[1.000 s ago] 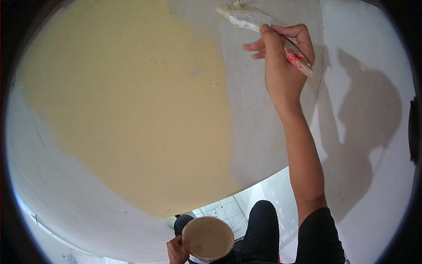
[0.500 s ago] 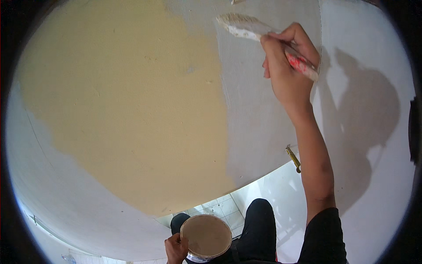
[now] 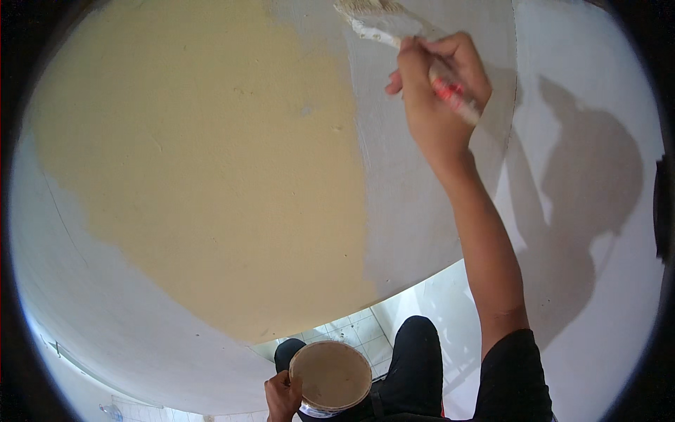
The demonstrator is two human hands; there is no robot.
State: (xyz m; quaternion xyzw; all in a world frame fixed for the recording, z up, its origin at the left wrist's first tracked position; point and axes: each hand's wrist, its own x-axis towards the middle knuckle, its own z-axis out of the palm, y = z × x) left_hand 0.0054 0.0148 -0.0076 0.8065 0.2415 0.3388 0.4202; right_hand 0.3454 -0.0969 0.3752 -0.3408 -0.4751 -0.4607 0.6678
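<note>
Your right hand [image 3: 439, 105] has its grip clenched round the red-and-white handle of a wide flat paintbrush [image 3: 394, 28], bristles pressed to the grey wall [image 3: 415, 211] up-left of it. Left of that grip spreads the yellow painted patch [image 3: 204, 162]. Far below, your left hand [image 3: 283, 395] clasps a round paint tub [image 3: 330, 376], nothing between.

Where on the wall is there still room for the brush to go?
Bare grey wall lies between the yellow painted patch and the right hand holding the brush. The left hand grips the paint cup below.
</note>
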